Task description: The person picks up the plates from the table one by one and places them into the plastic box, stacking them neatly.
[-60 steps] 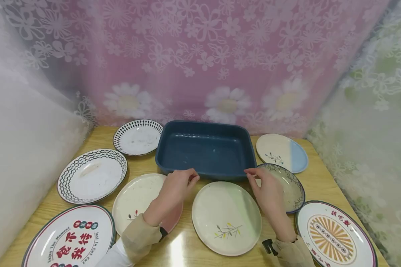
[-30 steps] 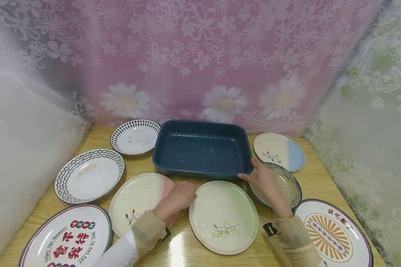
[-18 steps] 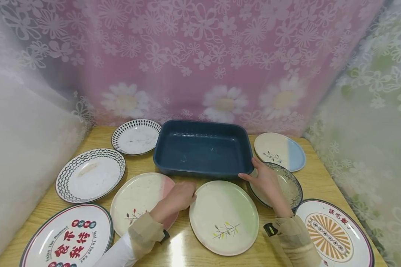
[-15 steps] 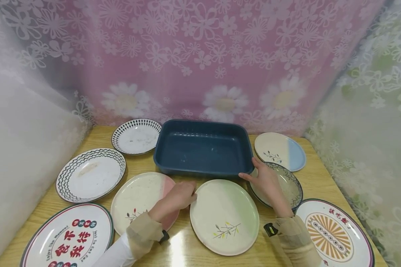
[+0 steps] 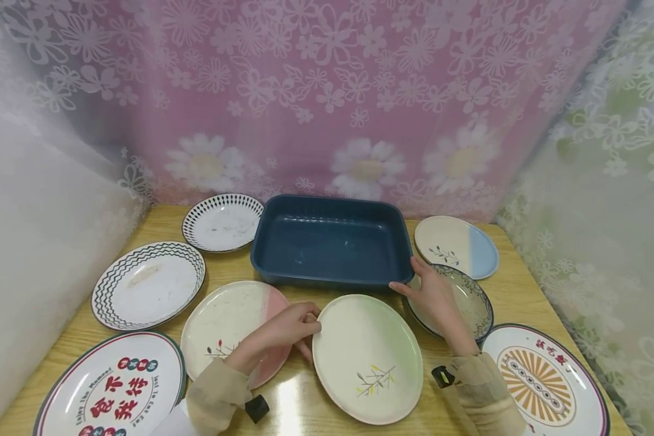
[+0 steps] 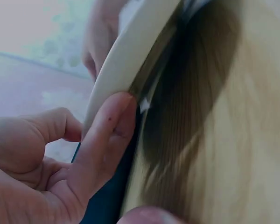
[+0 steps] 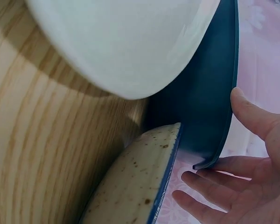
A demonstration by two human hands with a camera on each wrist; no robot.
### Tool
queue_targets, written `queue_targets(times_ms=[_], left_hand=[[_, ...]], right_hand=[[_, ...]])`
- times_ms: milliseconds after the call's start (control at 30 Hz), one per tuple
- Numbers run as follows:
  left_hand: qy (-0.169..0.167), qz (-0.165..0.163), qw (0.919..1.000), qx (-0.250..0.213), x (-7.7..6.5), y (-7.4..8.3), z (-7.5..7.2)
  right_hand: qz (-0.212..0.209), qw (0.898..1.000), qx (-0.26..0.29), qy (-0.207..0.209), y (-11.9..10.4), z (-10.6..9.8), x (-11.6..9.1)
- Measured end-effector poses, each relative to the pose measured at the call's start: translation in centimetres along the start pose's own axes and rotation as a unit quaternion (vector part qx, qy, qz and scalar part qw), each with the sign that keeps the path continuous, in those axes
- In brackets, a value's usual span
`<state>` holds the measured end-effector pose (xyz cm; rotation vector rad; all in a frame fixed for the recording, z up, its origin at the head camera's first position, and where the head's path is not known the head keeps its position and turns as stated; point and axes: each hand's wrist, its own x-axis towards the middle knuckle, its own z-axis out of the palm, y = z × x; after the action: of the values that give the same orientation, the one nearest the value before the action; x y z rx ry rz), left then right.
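Observation:
My left hand (image 5: pixel 284 330) pinches the left rim of a round cream-and-green plate (image 5: pixel 360 357) with a twig print. In the left wrist view, the fingers (image 6: pixel 100 149) lie under the plate's rim (image 6: pixel 123 58), which is raised and tilted above its shadow. My right hand (image 5: pixel 437 303) rests with spread fingers at the front right corner of a deep blue rectangular baking dish (image 5: pixel 327 282). In the right wrist view the thumb (image 7: pixel 254 114) touches the dish's rim, and the other fingers extend past the corner. Under that hand stands a patterned bowl (image 5: pixel 475 303).
A cream-and-pink plate (image 5: pixel 223 321) lies below the left forearm. Two black-and-white plates, a zigzag one (image 5: pixel 152 290) and a diamond-edged one (image 5: pixel 223 224), sit left. A cream-and-blue plate (image 5: pixel 447 236) is back right. Large printed plates (image 5: pixel 545 375) flank the front. A pink curtain (image 5: pixel 327 121) hangs behind.
The right hand moved onto the dish's corner, then stayed. The left hand moved to the green plate's left rim and now lifts that edge, tilting the plate.

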<state>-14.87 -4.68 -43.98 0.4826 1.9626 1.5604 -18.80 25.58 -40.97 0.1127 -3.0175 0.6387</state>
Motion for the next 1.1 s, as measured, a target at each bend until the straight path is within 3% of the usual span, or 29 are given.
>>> queue_targets(times_ms=[133,467,633,867,1000,1100], left_hand=[[-0.008,0.009,0.9988,-0.048,-0.8,-0.2,0.0],[0.043,0.024,0.9947,-0.090,-3.4,-0.9,-1.1],[0.074,0.030,0.9926,-0.092,-4.4,0.2,-2.4],[0.123,0.045,0.9877,-0.085,-4.7,1.8,-4.5],[0.145,0.053,0.9834,-0.096,-4.7,2.3,-5.7],[0.160,0.057,0.9803,-0.101,-4.6,2.6,-6.4]], right_hand=[[0.000,1.000,0.004,-0.001,0.0,0.0,0.0],[0.007,1.000,0.010,-0.004,0.2,0.1,0.0],[0.002,1.000,0.013,0.002,0.4,0.1,0.2],[-0.013,1.000,0.020,0.007,0.0,-0.3,0.1],[-0.037,0.996,0.080,0.035,-0.9,-0.7,-0.6],[-0.049,0.979,0.198,-0.005,-2.2,-1.3,-1.2]])
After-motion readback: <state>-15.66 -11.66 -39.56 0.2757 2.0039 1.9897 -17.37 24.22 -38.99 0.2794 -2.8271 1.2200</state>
